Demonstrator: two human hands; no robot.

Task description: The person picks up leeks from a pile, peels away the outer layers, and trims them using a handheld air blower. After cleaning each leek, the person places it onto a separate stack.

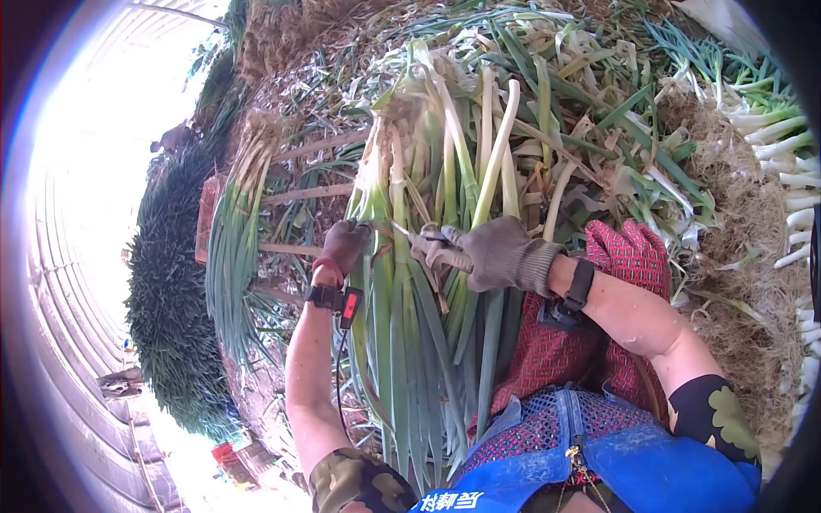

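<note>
A spread of long green onions (406,291) lies before me, white stems away from me and green leaves toward my body. My left hand (345,243), gloved, has its fingers curled at the left edge of the stems, against a green stalk. In my gloved right hand (487,253) is a small knife (402,229), its short blade pointing left across the stems. The blade tip is close to my left hand, with a small gap between the hands.
More green onions (235,248) rest on a wooden rack (308,194) at the left. Loose peeled leaves (633,128) are heaped at the upper right. Cleaned white onions (782,141) line the far right, beside a pile of roots (727,197). A dark green heap (175,291) stands further left.
</note>
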